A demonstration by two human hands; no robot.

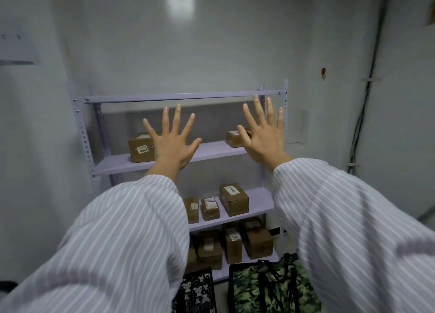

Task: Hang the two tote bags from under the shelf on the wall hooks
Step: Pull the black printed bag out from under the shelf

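Two tote bags lie on the floor in front of the shelf's foot. One is a black bag with a white pattern point(196, 291), the other a green camouflage bag point(266, 289) with black handles. My left hand point(171, 138) and my right hand point(263, 134) are raised in front of the lilac shelf point(179, 96), palms away, fingers spread, holding nothing. Both hands are far above the bags. A red wall hook point(323, 72) sits on the right wall, with nothing hanging from it.
The shelf holds several brown cardboard boxes point(234, 198) on its boards. Black cables point(360, 115) run down the right wall. A pale panel point(16, 42) is on the left wall. My striped sleeves hide much of the floor.
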